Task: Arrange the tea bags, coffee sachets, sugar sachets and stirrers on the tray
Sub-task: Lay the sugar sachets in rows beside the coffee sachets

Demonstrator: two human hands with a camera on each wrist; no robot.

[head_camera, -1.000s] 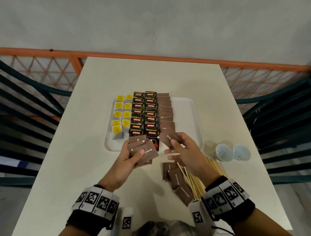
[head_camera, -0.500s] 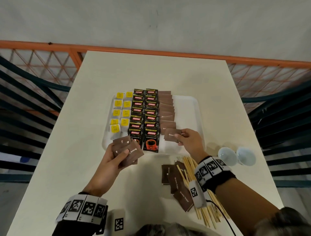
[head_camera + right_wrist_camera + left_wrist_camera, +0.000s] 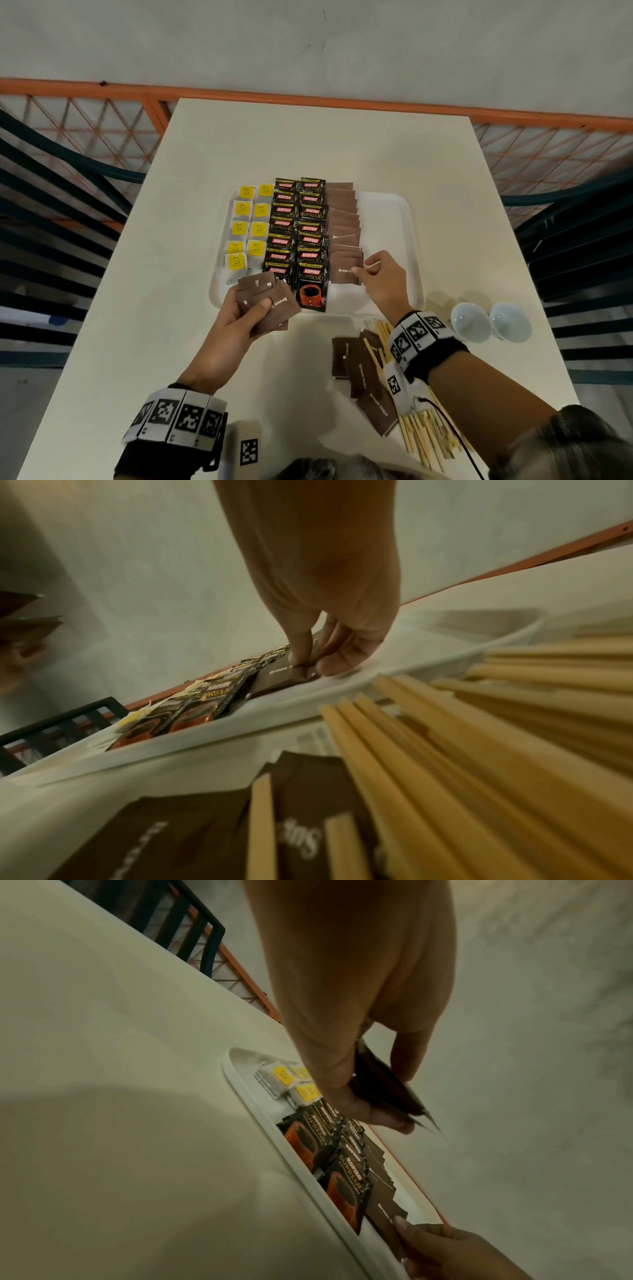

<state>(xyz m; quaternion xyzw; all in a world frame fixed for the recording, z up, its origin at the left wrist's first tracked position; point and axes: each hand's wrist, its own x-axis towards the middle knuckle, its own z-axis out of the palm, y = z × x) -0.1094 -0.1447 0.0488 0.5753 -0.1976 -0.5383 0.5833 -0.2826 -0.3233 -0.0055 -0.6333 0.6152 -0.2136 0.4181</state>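
The white rectangular plastic tray [image 3: 394, 219] lay in the middle of the cream-coloured table [image 3: 308, 144], its left part filled in columns: 2 columns of tea bags with yellow square tags [image 3: 249, 226] at the left edge, 2 columns of black Kopiko Supremo coffee sachets [image 3: 298, 236] beside them, and 1 overlapping column of brown paper sugar sachets [image 3: 344, 222] to their right. The right part of the tray was bare white plastic. The right hand [image 3: 380, 281] reached over the near tray rim and pinched the nearest brown sugar sachet [image 3: 344, 275] between thumb and curled fingers at its right edge, the sachet lying at the near end of the brown column; the right wrist view showed the same pinch [image 3: 301, 669]. The left hand [image 3: 236, 318] hovered just in front of the tray's near left corner and gripped a fanned stack of brown sugar sachets [image 3: 270, 301], thumb pressed across the top. On the table near the person lay loose brown sugar sachets [image 3: 359, 373] touching a pile of pale wooden stirrers [image 3: 424, 435], partly under the right forearm. 2 small white cups [image 3: 489, 322] stood side by side to the right of the tray
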